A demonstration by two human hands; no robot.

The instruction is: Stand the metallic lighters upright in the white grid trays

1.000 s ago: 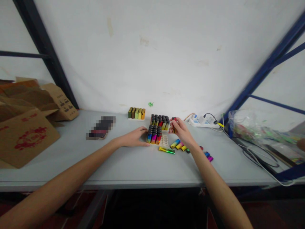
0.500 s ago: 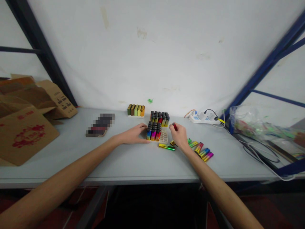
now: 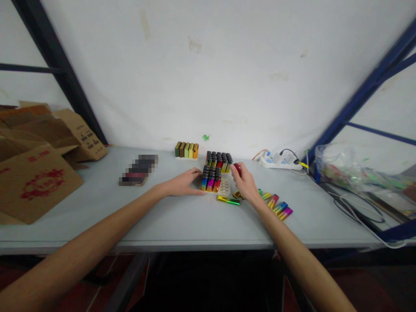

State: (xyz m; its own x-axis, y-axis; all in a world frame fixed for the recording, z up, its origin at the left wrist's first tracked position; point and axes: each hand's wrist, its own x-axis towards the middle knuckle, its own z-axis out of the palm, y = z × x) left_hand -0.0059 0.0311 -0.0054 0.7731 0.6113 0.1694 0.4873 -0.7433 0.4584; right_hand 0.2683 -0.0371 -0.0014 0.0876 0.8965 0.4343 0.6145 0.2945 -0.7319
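My right hand is closed around a red lighter, just right of a pale tray with round slots. Colourful lighters with black tops stand upright in the tray's left part. Against their left side rests my left hand, thumb and fingers apart. Behind the tray stands another block of dark-topped lighters. A yellow-green lighter lies in front of the tray. Several shiny lighters lie loose to the right, partly behind my right wrist.
A third set of lighters stands near the wall. On the left are a pixelated flat object and cardboard boxes. A white power strip with cables and a clear plastic bag are at the right.
The view has shifted slightly. My right hand has turned a little, and more of the red lighter shows between its fingers. My left hand keeps its place beside the lighters.
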